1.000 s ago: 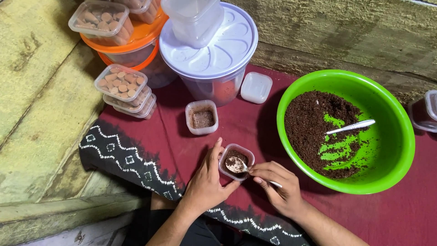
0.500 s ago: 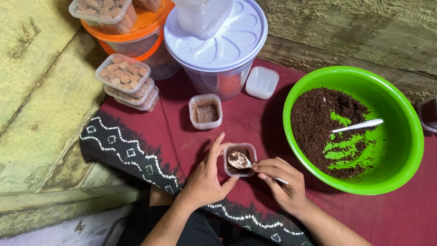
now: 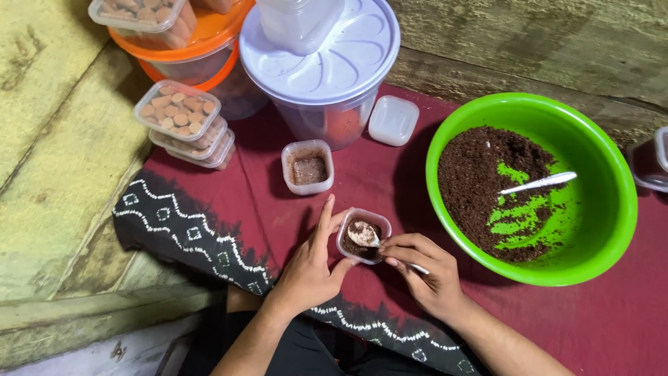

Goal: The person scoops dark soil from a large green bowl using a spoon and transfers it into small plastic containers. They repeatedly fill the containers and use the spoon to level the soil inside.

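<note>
Head view: left hand (image 3: 306, 268) steadies small clear plastic cup (image 3: 363, 235); right hand (image 3: 426, 273) pinches spoon (image 3: 369, 238), packing dark crumbs; levelling seems next.

I note a bright green bowl (image 3: 612, 209) of dark brown crumbs (image 3: 473, 181), on a maroon cloth (image 3: 376, 181) with white zigzag border.

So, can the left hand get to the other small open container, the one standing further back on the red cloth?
Probably yes. The left hand steadies the small container being filled, and the second open container stands just beyond its fingers, with only bare red cloth between. It would have to let go first.
</note>
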